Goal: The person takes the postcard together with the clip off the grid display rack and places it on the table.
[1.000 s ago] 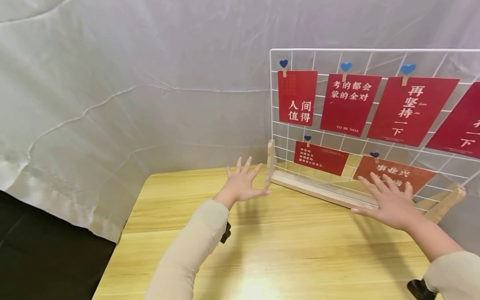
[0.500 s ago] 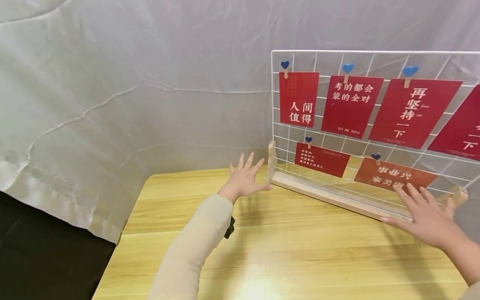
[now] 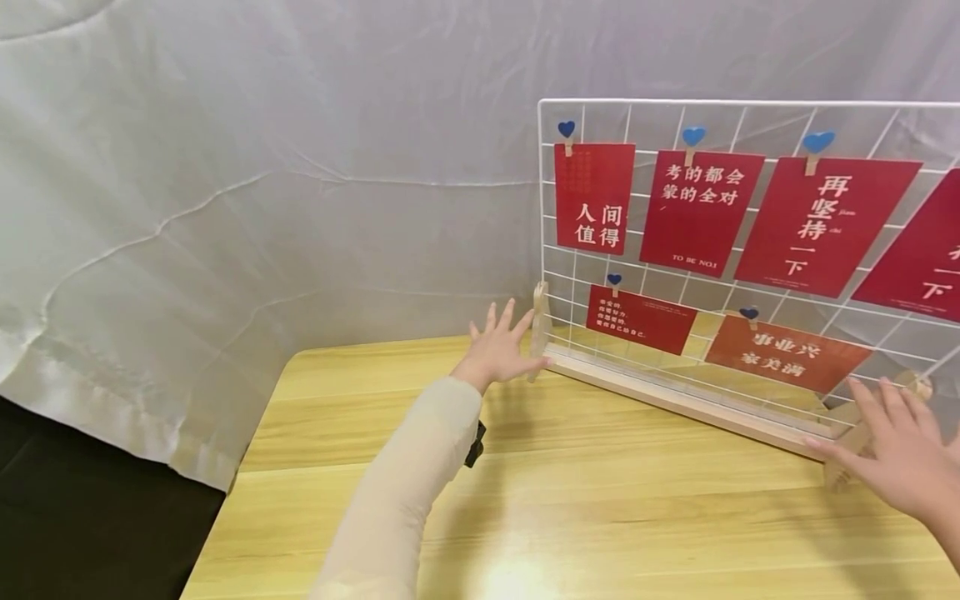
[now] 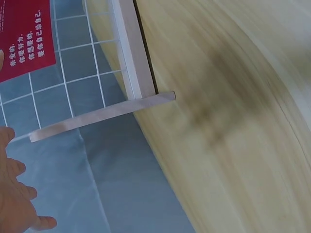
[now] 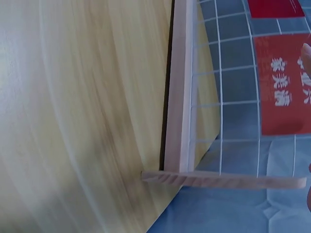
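Head view. My left hand (image 3: 501, 350), fingers spread and straight, sits at the 9 o'clock end of the grid stand (image 3: 720, 250), thumb just beside the left foot (image 3: 538, 329); I cannot tell whether it touches. My right hand (image 3: 903, 454), fingers also spread, is at the 3 o'clock end, near the right foot (image 3: 862, 433). One hand at each end suits a wide, light frame that would twist if held at one side. The stand rests upright on the table (image 3: 570, 500), toward its far edge. Red cards (image 3: 697, 221) hang from heart clips (image 3: 693, 134) on the wires.

Left wrist view. The left foot (image 4: 102, 116) crosses the base rail (image 4: 133, 53); my fingers (image 4: 17, 204), at 7 o'clock, are apart from it.

Right wrist view. The right foot (image 5: 223, 179) crosses the rail (image 5: 180, 87); only fingertips (image 5: 307, 53) show at 3 o'clock, holding nothing.
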A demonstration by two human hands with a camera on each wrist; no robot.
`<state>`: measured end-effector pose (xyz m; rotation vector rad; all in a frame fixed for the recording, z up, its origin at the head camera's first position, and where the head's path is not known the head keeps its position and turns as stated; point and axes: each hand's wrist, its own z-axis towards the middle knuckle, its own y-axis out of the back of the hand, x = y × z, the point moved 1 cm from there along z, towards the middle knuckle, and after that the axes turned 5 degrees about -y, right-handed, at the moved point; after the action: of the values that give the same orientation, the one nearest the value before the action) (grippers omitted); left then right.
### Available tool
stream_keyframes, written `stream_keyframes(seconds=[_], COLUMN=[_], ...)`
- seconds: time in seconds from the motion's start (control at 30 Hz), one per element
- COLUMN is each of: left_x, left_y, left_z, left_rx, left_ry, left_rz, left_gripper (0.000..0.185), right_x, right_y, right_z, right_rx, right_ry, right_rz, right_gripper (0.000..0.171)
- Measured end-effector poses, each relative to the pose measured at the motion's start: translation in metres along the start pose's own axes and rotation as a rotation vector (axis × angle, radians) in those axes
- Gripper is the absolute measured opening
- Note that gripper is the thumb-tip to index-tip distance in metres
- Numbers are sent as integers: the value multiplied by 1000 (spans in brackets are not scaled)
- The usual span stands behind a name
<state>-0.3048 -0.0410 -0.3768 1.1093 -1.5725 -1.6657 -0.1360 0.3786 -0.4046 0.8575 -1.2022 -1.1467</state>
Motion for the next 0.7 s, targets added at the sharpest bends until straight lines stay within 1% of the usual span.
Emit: stream_keyframes(seconds=[0.13, 0.23, 0.33, 0.5, 0.7], left_x=[-1, -1, -1, -1, -5], left_y=[-2, -3, -4, -5, -5], left_z=[7, 13, 17, 24, 28], left_rx=[-8, -9, -8, -15, -1], left_ry=[20, 30, 31, 33, 41], left_rz=[-35, -56, -67, -75, -92], left_gripper=[86, 86, 86, 86, 86], right_x=[-9, -16, -21, -28, -33], right_y=[-3, -5, -7, -10, -14], right_z=[-3, -5, -8, -12, -11], right_rx=[-96, -144, -159, -151, -131], right_ry=[21, -10, -66, -148, -240], right_rz=[23, 44, 99, 205, 269], right_gripper=[98, 99, 98, 91, 89])
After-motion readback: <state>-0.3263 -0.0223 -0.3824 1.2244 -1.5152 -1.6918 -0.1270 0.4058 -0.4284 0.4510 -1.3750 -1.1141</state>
